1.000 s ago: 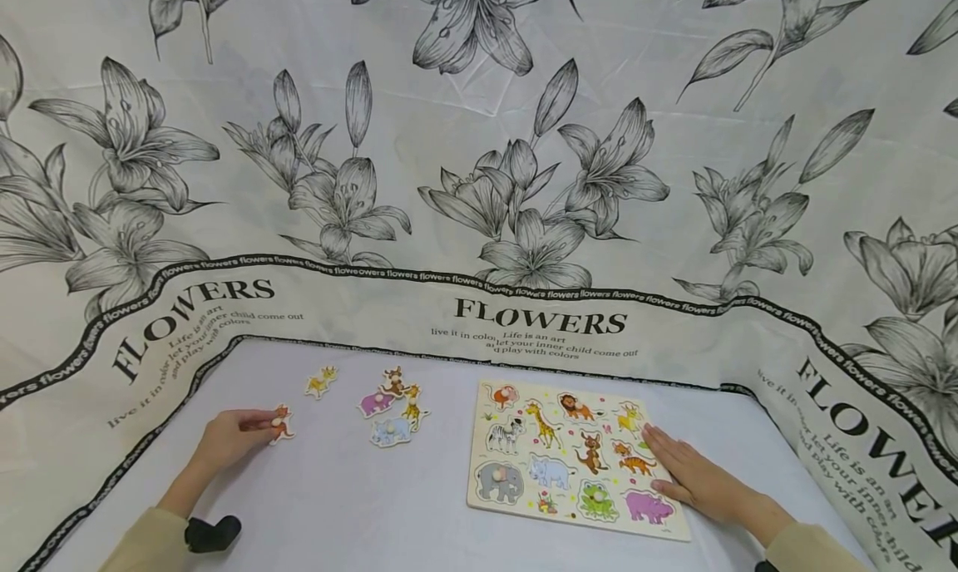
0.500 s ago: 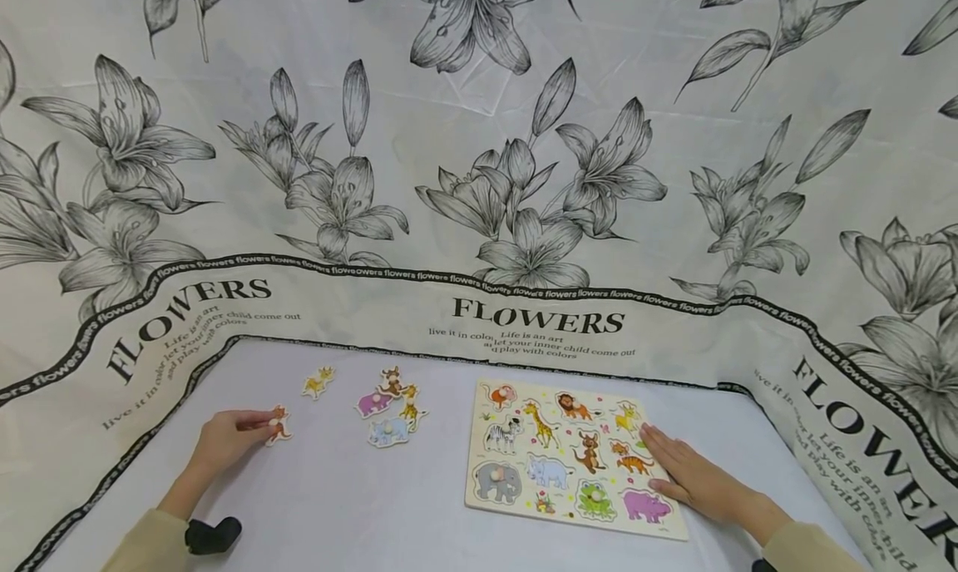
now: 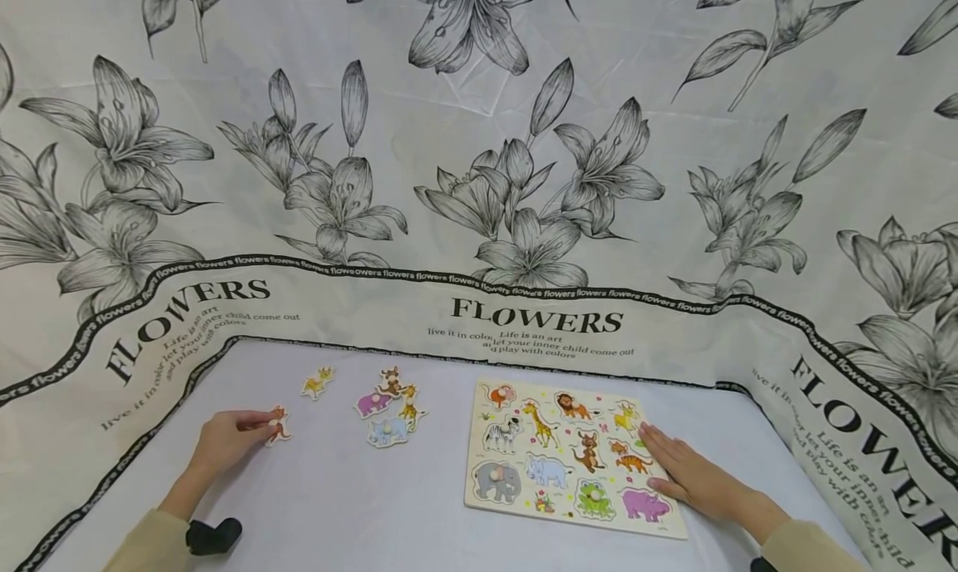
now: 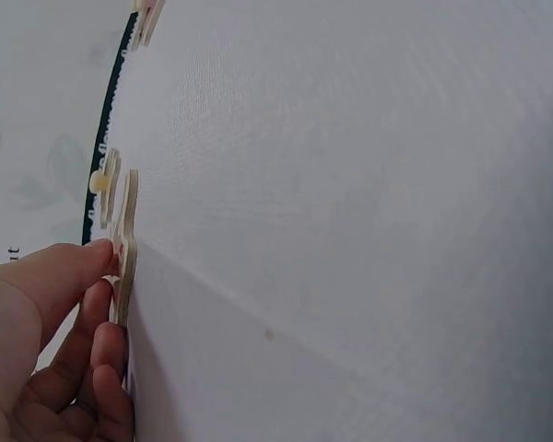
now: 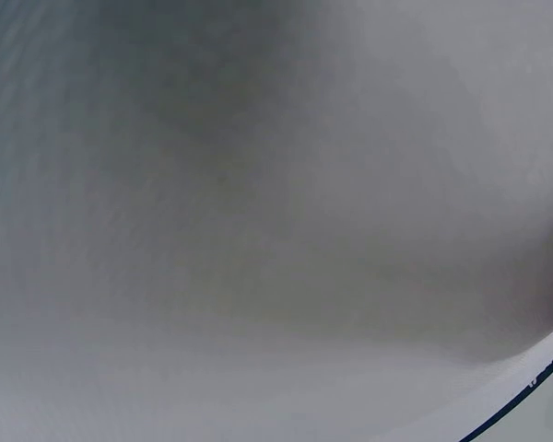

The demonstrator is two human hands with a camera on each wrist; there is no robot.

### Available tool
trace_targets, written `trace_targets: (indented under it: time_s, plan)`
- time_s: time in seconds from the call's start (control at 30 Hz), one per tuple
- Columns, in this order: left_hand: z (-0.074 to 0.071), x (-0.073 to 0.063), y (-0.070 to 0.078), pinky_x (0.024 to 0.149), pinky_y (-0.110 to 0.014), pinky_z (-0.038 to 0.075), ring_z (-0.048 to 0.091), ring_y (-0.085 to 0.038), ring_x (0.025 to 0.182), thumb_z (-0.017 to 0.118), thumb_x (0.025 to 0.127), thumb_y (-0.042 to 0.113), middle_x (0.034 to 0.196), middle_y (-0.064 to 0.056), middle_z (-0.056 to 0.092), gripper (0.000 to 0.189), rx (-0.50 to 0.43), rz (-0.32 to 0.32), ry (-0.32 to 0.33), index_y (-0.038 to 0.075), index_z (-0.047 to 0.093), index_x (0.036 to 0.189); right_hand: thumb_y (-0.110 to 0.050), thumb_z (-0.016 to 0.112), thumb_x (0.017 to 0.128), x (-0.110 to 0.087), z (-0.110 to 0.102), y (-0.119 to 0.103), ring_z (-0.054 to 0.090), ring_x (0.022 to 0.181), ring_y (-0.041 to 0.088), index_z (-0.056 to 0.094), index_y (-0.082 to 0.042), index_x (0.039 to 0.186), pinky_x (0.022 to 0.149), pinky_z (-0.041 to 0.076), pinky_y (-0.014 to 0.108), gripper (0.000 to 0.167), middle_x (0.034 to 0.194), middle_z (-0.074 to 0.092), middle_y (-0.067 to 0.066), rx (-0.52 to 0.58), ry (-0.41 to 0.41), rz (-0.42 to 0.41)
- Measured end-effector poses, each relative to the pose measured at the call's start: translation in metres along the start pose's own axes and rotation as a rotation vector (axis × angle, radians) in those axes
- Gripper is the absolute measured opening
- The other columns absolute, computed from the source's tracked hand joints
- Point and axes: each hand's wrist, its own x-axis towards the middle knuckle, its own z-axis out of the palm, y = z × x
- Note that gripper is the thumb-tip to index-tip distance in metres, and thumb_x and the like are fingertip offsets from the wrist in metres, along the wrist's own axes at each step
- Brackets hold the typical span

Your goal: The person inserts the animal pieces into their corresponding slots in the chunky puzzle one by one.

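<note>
At the left of the worktop [image 3: 352,505], an orange animal piece [image 3: 280,422] is pinched between the thumb and fingers of the left hand [image 3: 230,439]. Its long axis runs mostly away from the person, the head at the far end and tipped slightly right. From the left wrist it shows edge-on, a thin strip running up and down that view; the fingertips cover part of it, so which animal it is stays hard to make out, and I cannot tell whether it touches the cloth.

Just beyond and to its right lies a yellow animal piece [image 3: 318,382]. Farther right, a brown kangaroo piece [image 3: 391,380], a purple hippo piece [image 3: 372,404], a giraffe piece [image 3: 412,406] and a blue rhino piece [image 3: 387,432] lie bunched together; any overlap is unclear.

Well apart, the puzzle board [image 3: 516,499] lies flat, slightly turned. The right hand [image 3: 696,476] rests on its right edge with fingers outstretched, its grip loose, hiding part of that edge. The right wrist view is mostly a pale blur, with a sliver of skin cut off at the side. Behind everything hangs a flower-printed curtain [image 3: 359,306].
</note>
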Motion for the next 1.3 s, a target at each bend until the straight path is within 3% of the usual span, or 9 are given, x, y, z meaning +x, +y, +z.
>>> trace_targets:
  time_s: [0.43, 0.7, 1.3]
  plan:
    - [0.000, -0.001, -0.001, 0.059, -0.024, 0.041, 0.055, -0.013, 0.074, 0.071, 0.086, 0.021, 0.089, -0.012, 0.071, 0.031, 0.015, 0.062, 0.026, -0.004, 0.070, 0.105, -0.037, 0.051, 0.098, 0.000, 0.000, -0.002, -0.014, 0.133, -0.023, 0.027, 0.004, 0.148, 0.102, -0.012, -0.001, 0.070, 0.150, 0.031, 0.030, -0.010, 0.027, -0.035]
    - [0.000, -0.002, 0.001, 0.058, -0.022, 0.039, 0.051, -0.015, 0.076, 0.071, 0.086, 0.026, 0.093, -0.012, 0.070, 0.033, 0.041, 0.091, 0.060, 0.000, 0.071, 0.106, -0.037, 0.051, 0.098, 0.000, 0.000, -0.001, -0.014, 0.133, -0.022, 0.027, 0.005, 0.148, 0.103, -0.012, -0.001, 0.070, 0.149, 0.031, 0.031, -0.009, 0.031, -0.045]
    - [0.007, -0.011, 0.022, 0.056, -0.022, 0.038, 0.049, -0.015, 0.073, 0.076, 0.081, 0.026, 0.089, -0.008, 0.071, 0.028, 0.003, 0.088, 0.048, 0.003, 0.075, 0.098, -0.037, 0.051, 0.098, -0.001, 0.000, -0.001, -0.014, 0.133, -0.023, 0.027, 0.005, 0.148, 0.102, -0.012, -0.001, 0.069, 0.149, 0.030, 0.031, 0.003, 0.020, -0.034]
